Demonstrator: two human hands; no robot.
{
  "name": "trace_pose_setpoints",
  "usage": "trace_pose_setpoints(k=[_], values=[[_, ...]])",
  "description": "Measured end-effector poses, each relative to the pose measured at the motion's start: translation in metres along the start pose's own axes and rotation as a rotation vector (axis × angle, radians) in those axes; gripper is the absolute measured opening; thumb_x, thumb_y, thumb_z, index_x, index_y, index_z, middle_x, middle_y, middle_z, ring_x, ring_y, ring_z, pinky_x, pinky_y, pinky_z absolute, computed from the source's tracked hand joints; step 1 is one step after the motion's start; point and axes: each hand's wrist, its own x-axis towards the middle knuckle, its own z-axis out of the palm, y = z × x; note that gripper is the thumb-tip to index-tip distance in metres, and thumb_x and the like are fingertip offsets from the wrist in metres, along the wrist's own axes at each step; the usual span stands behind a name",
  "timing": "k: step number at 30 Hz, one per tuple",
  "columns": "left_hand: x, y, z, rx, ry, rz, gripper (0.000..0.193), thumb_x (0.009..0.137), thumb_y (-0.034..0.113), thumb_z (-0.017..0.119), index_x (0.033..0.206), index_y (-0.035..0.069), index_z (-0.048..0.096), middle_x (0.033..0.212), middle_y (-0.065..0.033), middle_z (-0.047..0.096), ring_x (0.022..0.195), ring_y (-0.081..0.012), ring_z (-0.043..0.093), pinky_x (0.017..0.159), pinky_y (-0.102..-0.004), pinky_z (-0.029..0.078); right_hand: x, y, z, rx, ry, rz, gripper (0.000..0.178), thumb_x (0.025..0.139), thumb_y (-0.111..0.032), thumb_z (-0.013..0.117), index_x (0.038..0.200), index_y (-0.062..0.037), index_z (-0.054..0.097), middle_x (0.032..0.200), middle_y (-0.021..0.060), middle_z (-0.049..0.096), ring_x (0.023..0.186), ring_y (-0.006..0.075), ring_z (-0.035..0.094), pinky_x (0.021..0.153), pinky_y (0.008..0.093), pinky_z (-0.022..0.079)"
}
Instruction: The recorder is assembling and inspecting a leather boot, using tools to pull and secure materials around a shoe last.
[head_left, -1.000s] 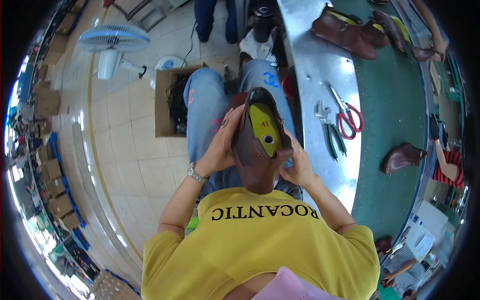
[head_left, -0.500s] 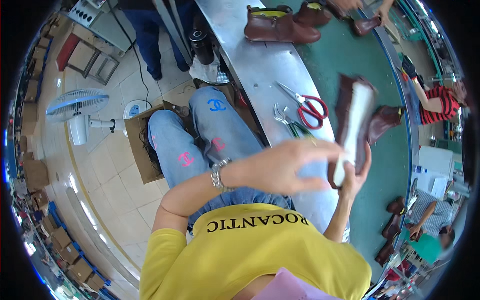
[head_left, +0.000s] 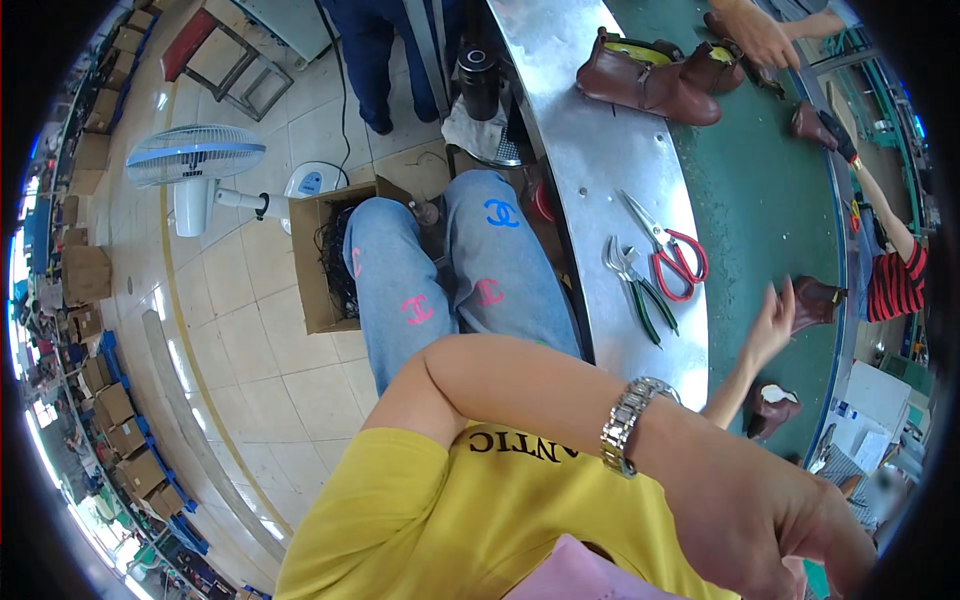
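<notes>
My left hand (head_left: pixel 800 535), with a metal-band watch (head_left: pixel 632 425) on its wrist, reaches across my body to the lower right. Its fingers bend down and are partly hidden, so I cannot see whether they hold anything. Beyond it, my right hand (head_left: pixel 768 328) is raised over the green work surface (head_left: pixel 745 225), fingers apart and holding nothing. Just right of its fingertips stands a brown boot (head_left: pixel 818 302). Another brown boot (head_left: pixel 773 411) with a whitish patch lies near my right forearm. Red-handled scissors (head_left: pixel 665 250) and green-handled pliers (head_left: pixel 640 290) rest on the metal ledge (head_left: pixel 585 235).
More brown boots (head_left: pixel 650 80) stand at the far end, near another person's hand (head_left: pixel 760 35). A gloved hand (head_left: pixel 838 138) touches a boot across the surface. Left of my legs are an open carton (head_left: pixel 318 275) and a fan (head_left: pixel 195 165). A black flask (head_left: pixel 478 80) stands beside the ledge.
Both hands have let go of the boot with the long white strip. My left hand has swung to the lower right; my right hand has moved right and opened. The view has shifted too.
</notes>
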Motion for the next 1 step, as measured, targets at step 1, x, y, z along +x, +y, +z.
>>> trace_pose_setpoints(k=[1], values=[[-0.002, 0.0012, 0.0011, 0.01, 0.0, 0.002, 0.038, 0.09, 0.01, 0.053, 0.126, 0.0, 0.049, 0.126, -0.0136, 0.054, 0.114, -0.0235, 0.053, 0.098, -0.0365, 0.043, 0.0001, -0.0468, 0.0387, -0.025, -0.06, -0.123, 0.032, 0.085, -0.013, 0.063, 0.117, -0.0088, 0.061, 0.097, 0.0036, 0.062, 0.075, 0.0081, 0.054, 0.069, 0.023, 0.045]])
